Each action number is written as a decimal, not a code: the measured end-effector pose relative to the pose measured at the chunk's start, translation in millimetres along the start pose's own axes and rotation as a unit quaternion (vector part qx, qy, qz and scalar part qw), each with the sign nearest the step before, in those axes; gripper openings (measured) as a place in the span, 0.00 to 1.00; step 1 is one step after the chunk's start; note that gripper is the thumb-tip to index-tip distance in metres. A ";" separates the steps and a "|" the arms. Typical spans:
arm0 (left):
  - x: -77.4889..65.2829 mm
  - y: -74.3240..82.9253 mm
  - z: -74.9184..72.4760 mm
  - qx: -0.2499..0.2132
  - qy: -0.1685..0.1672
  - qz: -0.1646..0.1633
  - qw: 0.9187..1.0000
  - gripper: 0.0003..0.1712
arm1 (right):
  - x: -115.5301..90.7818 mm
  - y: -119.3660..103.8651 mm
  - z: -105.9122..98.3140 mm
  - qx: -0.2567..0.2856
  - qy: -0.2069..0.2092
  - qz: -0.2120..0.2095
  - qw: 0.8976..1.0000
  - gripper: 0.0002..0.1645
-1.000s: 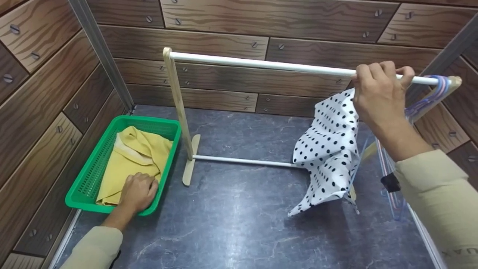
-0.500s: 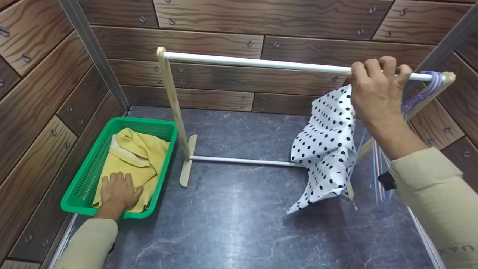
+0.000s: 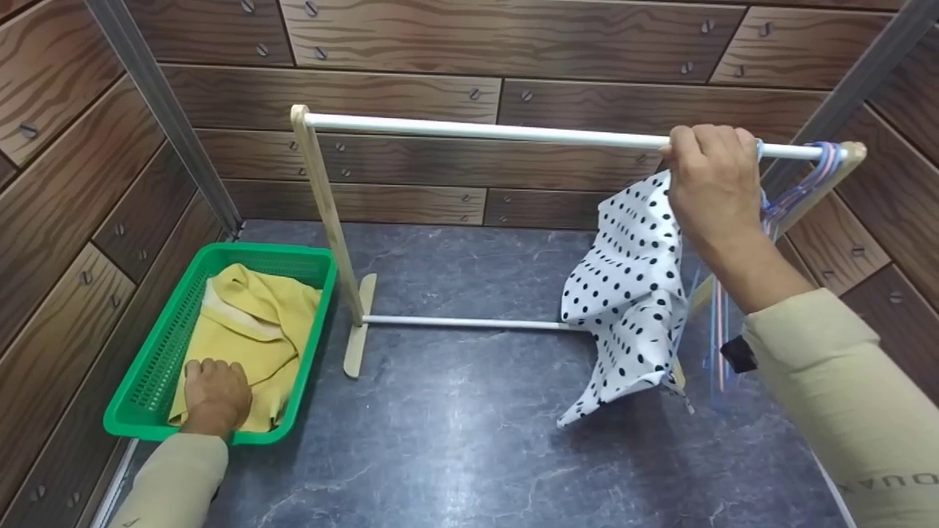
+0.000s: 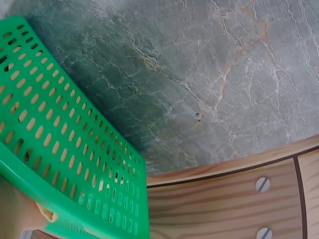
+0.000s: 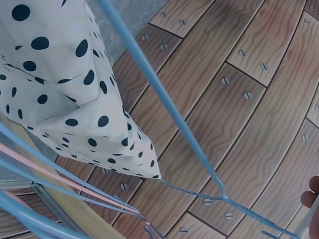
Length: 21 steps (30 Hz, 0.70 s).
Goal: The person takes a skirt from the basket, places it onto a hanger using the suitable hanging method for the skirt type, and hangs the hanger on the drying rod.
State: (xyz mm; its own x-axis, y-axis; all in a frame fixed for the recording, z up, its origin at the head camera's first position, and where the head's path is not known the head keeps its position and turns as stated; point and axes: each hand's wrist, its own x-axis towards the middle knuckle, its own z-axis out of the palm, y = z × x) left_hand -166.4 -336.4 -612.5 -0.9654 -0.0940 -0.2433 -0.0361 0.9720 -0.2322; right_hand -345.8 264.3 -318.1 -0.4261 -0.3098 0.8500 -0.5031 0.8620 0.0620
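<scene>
In the head view, my left hand [image 3: 217, 396] is inside the green basket [image 3: 315, 367], its fingers bent down onto a folded yellow cloth [image 3: 253, 304]; the fingertips are hidden. My right hand [image 3: 715, 187] grips the white top rail [image 3: 484, 131] of a drying rack near its right end. From below that hand hangs a white cloth with black dots [image 3: 627, 286], on a blue hanger [image 5: 172, 112] that slants toward the rail in the right wrist view. Several blue and pink hangers [image 3: 818, 176] hang at the rail's right end, with a blue hook close beside my right hand.
Wooden uprights [image 3: 326, 216] carry the rack, joined by a thin white lower bar [image 3: 469, 323]. Wood-patterned walls [image 3: 396, 95] enclose the dark marbled floor [image 3: 440, 440]. The basket stands left of the rack, near the left wall.
My left hand has moved left over the yellow cloth, and its spread fingers have drawn in. My right hand stays on the rail; its thumb is now out of sight and a blue hook shows beside it.
</scene>
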 end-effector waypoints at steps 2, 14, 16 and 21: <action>0.0 -1.9 1.0 -0.012 0.003 -0.008 1.000 0.18 | 0.9 -0.2 -1.3 0.003 -0.015 -0.001 1.000 0.24; 1.8 -4.8 -2.0 -0.012 0.015 -0.009 1.000 0.21 | 3.2 -9.0 -5.5 -0.009 -0.078 0.033 0.996 0.29; 2.6 -4.8 -3.6 -0.002 0.020 -0.007 1.000 0.22 | 3.0 -9.7 -5.1 -0.007 -0.069 0.037 0.997 0.29; 3.3 -3.1 -5.2 0.012 0.007 0.006 1.000 0.23 | 1.6 -10.4 -4.5 0.004 -0.050 0.042 0.998 0.28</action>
State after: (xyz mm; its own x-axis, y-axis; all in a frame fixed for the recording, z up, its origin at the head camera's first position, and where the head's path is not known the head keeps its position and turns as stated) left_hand -170.8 -338.7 -607.7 -0.9691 -0.0786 -0.2339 -0.0177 0.9677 -0.2516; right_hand -337.9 256.7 -315.0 -0.5398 -0.2755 0.7954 -0.4687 0.8833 -0.0122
